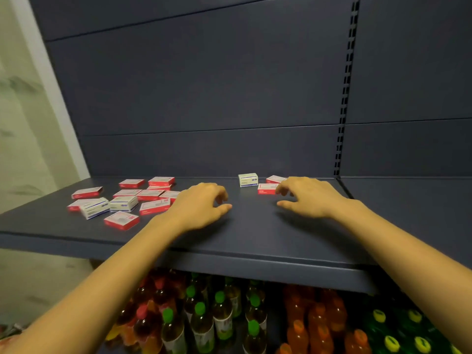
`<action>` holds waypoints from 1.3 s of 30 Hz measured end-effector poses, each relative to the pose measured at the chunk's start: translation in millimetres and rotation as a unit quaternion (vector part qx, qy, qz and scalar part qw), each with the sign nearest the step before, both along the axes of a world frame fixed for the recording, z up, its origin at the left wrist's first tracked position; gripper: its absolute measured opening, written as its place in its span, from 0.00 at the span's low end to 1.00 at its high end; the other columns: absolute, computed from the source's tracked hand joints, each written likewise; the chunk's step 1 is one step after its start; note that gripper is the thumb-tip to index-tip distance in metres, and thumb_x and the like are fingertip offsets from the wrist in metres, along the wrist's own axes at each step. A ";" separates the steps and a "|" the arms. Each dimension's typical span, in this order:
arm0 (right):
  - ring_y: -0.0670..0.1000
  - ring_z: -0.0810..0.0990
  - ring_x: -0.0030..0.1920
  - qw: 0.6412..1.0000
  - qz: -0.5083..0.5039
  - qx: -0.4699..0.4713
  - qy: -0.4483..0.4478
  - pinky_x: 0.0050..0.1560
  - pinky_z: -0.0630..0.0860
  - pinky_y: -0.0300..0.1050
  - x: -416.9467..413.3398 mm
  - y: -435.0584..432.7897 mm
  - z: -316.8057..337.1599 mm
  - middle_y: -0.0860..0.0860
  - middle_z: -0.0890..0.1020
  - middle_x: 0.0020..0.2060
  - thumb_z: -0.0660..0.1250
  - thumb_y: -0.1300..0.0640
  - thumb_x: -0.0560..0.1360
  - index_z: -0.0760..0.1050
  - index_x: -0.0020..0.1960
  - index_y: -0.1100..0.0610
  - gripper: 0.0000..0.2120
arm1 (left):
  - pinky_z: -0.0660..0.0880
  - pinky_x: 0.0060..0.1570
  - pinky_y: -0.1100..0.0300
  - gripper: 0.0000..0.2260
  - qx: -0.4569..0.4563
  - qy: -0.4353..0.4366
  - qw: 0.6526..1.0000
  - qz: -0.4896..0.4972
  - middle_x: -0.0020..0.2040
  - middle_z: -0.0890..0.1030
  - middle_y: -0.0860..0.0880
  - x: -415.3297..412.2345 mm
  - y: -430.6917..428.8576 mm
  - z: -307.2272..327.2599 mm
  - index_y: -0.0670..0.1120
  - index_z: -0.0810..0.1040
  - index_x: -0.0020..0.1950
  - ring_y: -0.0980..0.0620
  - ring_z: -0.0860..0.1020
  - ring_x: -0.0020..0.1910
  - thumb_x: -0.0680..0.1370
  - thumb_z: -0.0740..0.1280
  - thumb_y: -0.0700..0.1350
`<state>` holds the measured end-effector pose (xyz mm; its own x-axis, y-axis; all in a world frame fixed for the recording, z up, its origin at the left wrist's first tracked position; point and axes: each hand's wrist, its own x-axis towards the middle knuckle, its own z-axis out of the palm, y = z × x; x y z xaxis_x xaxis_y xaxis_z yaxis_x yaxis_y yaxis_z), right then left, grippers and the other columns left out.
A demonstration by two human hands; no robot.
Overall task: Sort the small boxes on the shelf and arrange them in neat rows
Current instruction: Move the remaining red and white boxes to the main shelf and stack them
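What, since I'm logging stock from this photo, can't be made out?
Head view:
Print on the red boxes and white boxes: too small, blurred.
One red box at the right hand: end hidden by fingers.
Bottles below: cut by shelf, arms, bottom edge.

- Dark shelf (pixel 255 233) carries small boxes.
- Ten o'clock: scattered red boxes (pixel 153 195), two white boxes (pixel 123 203) among them.
- Twelve o'clock: lone white box (pixel 248 180), red pair (pixel 267 188) just beside it.

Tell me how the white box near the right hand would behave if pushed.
The white box sits taller than the red boxes beside it, so a high push might tip it. It looks like cardboard, probably light and crushable.
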<state>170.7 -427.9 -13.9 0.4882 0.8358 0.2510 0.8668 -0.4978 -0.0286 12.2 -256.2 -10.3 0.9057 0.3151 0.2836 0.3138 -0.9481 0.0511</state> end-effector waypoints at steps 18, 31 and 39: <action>0.53 0.71 0.59 0.991 -0.072 -0.108 0.041 0.54 0.72 0.48 82.7 74.7 -12.1 0.53 0.70 0.61 0.62 0.41 0.75 0.68 0.64 0.56 0.24 | 0.69 0.46 0.57 0.17 0.029 0.055 0.996 -0.069 0.60 0.76 0.50 125.0 94.5 5.7 0.48 0.73 0.60 0.49 0.75 0.55 0.77 0.62 0.56; 0.50 0.69 0.57 0.991 -0.115 -0.012 -0.071 0.47 0.69 0.40 32.6 35.1 -5.2 0.50 0.69 0.60 0.61 0.43 0.76 0.64 0.63 0.54 0.22 | 0.75 0.53 0.50 0.23 -0.042 0.137 0.983 -0.118 0.58 0.77 0.47 185.6 122.9 -4.4 0.45 0.72 0.59 0.47 0.76 0.53 0.71 0.70 0.57; 0.50 0.70 0.57 0.978 -0.199 0.012 -0.059 0.49 0.76 0.46 -2.2 -3.2 -4.2 0.50 0.69 0.60 0.63 0.43 0.75 0.65 0.62 0.53 0.21 | 0.73 0.48 0.54 0.18 -0.041 0.035 0.972 -0.229 0.55 0.75 0.47 173.6 112.4 9.8 0.47 0.73 0.56 0.49 0.75 0.50 0.70 0.72 0.51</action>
<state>168.5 -431.1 -18.2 0.7402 0.5785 0.3427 0.6023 -0.7970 0.0444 185.8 -143.8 -0.4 0.9726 -0.1061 0.2071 -0.1341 -0.9829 0.1262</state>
